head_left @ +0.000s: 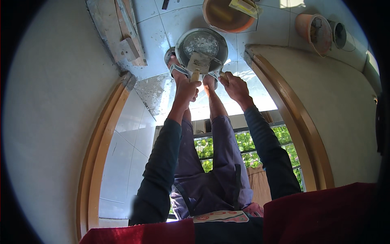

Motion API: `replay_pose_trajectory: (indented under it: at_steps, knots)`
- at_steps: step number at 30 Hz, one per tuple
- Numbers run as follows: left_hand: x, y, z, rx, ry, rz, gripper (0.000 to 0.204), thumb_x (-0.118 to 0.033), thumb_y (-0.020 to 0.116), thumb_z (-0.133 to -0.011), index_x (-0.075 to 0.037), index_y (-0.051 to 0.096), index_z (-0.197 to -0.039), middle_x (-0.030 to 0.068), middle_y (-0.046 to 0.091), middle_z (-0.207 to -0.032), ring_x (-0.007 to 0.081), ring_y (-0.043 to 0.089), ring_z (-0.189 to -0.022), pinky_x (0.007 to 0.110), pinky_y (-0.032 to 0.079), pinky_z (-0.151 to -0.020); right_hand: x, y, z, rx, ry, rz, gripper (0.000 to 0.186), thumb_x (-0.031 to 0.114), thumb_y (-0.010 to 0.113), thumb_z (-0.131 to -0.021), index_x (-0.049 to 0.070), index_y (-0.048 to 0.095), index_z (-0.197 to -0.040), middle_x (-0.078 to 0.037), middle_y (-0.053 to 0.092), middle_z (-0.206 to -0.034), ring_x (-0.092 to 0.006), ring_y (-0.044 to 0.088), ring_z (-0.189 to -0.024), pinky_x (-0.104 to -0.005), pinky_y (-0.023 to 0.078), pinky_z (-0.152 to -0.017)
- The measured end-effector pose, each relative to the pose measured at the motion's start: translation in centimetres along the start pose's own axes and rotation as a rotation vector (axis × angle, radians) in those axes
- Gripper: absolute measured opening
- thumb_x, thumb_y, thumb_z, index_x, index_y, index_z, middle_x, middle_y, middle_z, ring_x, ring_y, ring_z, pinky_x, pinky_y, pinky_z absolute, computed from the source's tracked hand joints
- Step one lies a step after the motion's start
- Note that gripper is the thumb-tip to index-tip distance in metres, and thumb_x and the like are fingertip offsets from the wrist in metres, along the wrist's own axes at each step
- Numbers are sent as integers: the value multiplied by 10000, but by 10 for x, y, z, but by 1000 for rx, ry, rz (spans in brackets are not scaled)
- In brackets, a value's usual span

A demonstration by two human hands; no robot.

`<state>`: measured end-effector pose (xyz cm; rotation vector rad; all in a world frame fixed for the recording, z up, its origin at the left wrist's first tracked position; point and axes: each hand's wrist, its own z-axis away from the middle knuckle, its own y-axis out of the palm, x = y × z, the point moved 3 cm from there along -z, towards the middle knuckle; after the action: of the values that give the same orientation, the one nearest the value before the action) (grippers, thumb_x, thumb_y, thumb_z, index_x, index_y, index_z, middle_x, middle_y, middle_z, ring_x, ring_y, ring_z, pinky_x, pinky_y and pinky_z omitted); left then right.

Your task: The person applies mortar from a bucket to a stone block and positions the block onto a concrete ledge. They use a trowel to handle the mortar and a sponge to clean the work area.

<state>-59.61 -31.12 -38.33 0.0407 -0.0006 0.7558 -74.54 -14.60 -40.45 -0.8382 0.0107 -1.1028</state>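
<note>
In the upper middle of the frame, a round grey bowl is sitting on the floor tiles, with a pale grey mix lying inside. The left hand is holding a flat-bladed scraper, its fingers curling closed round the handle, and the blade is reaching over the bowl's lower edge. The right hand is closing its fingers round the handle of a trowel, whose metal neck is crossing the rim's lower right; whether the two blades are touching, I cannot tell. Sandalled feet are crowding that lower edge and the left side. Just beyond the bowl's upper right, an orange basin is narrowing the room, a yellow object resting across its edge. More room is opening sideways: a strip of tile is running toward the planks at upper left, and a wider one toward a tipped orange bucket at upper right. Brown door posts are flanking both forearms
</note>
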Motion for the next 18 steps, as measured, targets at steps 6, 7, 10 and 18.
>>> replay_pose_trajectory:
  at_steps: [6,7,10,18]
  knots:
    - [-18,5,-6,39,90,-99,176,-163,676,-892,-31,561,-900,-11,505,-606,54,445,-438,228,262,-359,3,-4,11,57,-99,-2,344,410,557,-995,71,574,-1050,-199,690,-771,-389,703,-757,-497,553,-667]
    - [-21,6,-7,43,88,-102,176,-163,676,-892,-31,561,-900,-11,505,-606,54,445,-438,228,262,-359,-1,-4,3,63,-74,-23,364,403,556,-997,44,564,-1052,-219,690,-783,-402,701,-778,-507,551,-686]
    - [-29,4,-14,62,86,-109,183,-165,679,-884,-32,569,-823,-10,504,-580,61,447,-434,229,256,-358,-1,-4,-21,134,75,14,424,440,523,-1016,22,558,-1075,-233,698,-833,-418,699,-826,-512,551,-741]
    - [-39,8,-24,42,71,-97,217,-182,661,-905,-63,578,-744,-11,488,-522,72,392,-375,251,205,-342,7,-1,-25,171,129,-107,497,498,496,-1019,13,581,-1088,-257,697,-880,-439,692,-875,-531,543,-787]
